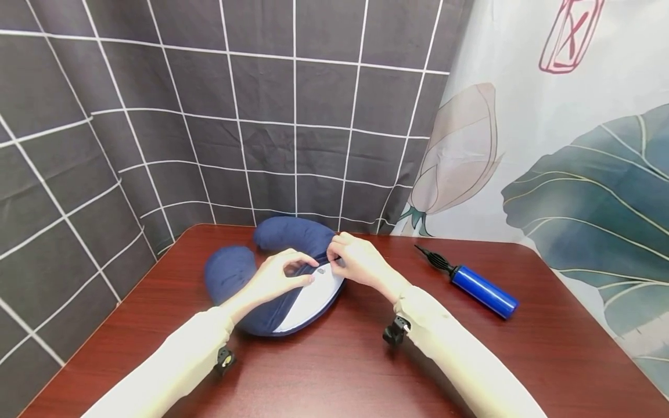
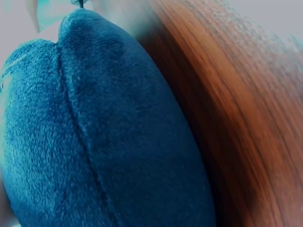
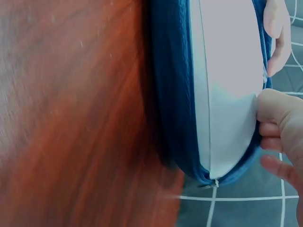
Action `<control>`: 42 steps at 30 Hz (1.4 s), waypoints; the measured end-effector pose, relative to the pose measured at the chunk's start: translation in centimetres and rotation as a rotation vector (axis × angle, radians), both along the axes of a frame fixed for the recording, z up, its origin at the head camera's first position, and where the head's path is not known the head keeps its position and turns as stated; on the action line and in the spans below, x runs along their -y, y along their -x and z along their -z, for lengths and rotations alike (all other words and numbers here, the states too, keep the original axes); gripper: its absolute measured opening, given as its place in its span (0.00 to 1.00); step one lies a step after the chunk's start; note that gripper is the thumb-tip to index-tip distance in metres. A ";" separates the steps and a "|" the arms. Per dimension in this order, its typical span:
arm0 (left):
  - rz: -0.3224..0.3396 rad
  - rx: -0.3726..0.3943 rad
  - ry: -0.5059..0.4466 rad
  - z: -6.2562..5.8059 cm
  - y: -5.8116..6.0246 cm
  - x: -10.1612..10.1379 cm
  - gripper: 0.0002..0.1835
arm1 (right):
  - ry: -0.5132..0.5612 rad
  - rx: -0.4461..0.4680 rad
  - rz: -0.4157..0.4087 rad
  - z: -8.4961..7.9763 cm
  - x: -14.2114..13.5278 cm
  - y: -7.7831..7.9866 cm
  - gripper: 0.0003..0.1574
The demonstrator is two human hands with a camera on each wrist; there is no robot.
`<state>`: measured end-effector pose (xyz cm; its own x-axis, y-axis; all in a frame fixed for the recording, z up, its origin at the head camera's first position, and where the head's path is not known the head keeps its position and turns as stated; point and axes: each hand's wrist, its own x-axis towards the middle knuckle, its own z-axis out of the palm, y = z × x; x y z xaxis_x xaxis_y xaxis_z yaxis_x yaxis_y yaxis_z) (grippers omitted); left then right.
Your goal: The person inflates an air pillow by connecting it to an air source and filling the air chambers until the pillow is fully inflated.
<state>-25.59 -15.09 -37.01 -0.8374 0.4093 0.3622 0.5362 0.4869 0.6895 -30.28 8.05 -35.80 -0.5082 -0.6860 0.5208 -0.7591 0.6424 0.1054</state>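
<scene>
A navy plush U-shaped neck pillow (image 1: 230, 267) lies on the table, its cover unzipped along the outer curve. Through the gap shows a smooth white inner (image 1: 308, 299) with a small grey spot. My right hand (image 1: 360, 258) pinches the cover's edge at the far side of this gap, fingers curled. Beside it my left hand (image 1: 274, 276) rests at the same edge, thumb and forefinger spread apart. In the right wrist view a zipper end (image 3: 208, 186) sits at the tip of the gap. The left wrist view is filled mostly by the plush cover (image 2: 118, 123).
A blue hand pump (image 1: 483, 291) with a black nozzle lies to the right on the reddish-brown wooden table (image 1: 324, 383). Behind the table hang a dark grid-patterned curtain (image 1: 261, 87) and a pale one with a leaf print (image 1: 601, 186).
</scene>
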 end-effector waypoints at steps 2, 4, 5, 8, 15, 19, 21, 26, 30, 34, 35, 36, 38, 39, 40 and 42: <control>-0.002 -0.003 0.007 0.0 0.1 0.0 0.15 | -0.020 0.013 -0.010 -0.3 -0.1 0.0 0.06; -0.002 -0.010 0.012 -0.1 0.1 0.1 0.15 | -0.032 0.015 -0.021 -0.6 -0.1 0.0 0.05; -0.001 -0.012 0.011 -0.1 0.1 0.1 0.15 | -0.036 0.009 -0.026 -0.7 -0.1 0.0 0.05; -0.001 -0.020 0.013 -0.2 0.2 0.2 0.15 | -0.044 -0.037 -0.043 -0.8 0.2 0.2 0.05; -0.010 -0.007 0.017 -0.2 0.1 -0.1 0.15 | -0.031 -0.045 -0.034 -0.6 0.4 0.3 0.08; -0.025 -0.003 0.009 -0.1 0.1 -0.3 0.18 | 0.001 0.005 -0.015 -0.5 0.0 0.0 0.09; -0.033 0.001 -0.005 -0.1 0.2 -0.3 0.19 | 0.012 0.022 -0.008 -0.3 -0.4 -0.1 0.08; -0.031 0.001 -0.033 -0.1 0.4 -0.2 0.17 | 0.036 0.049 -0.017 0.1 -1.5 -0.5 0.08; -0.030 -0.010 -0.027 -0.1 0.4 -0.2 0.14 | 0.033 0.075 -0.054 0.2 -2.5 -0.9 0.08; -0.026 -0.042 -0.015 -0.1 0.4 -0.2 0.13 | 0.015 0.106 -0.087 0.5 -3.3 -1.2 0.09; -0.031 -0.044 -0.010 -0.1 0.4 -0.2 0.13 | 0.012 0.111 -0.095 0.6 -3.4 -1.3 0.09; -0.037 -0.042 -0.007 0.0 0.4 -0.3 0.12 | 0.008 0.111 -0.103 0.7 -3.5 -1.3 0.09; -0.041 -0.041 0.000 0.0 0.5 -0.3 0.11 | -0.006 0.108 -0.116 0.9 -3.5 -1.3 0.09; -0.044 -0.041 0.005 0.0 0.5 -0.4 0.11 | -0.014 0.107 -0.123 1.0 -3.5 -1.3 0.09; -0.044 -0.040 0.006 0.1 0.5 -0.4 0.10 | -0.023 0.104 -0.130 1.2 -3.5 -1.3 0.09; -0.043 -0.039 0.007 0.0 0.6 -0.4 0.11 | -0.043 0.099 -0.136 1.3 -3.4 -1.3 0.09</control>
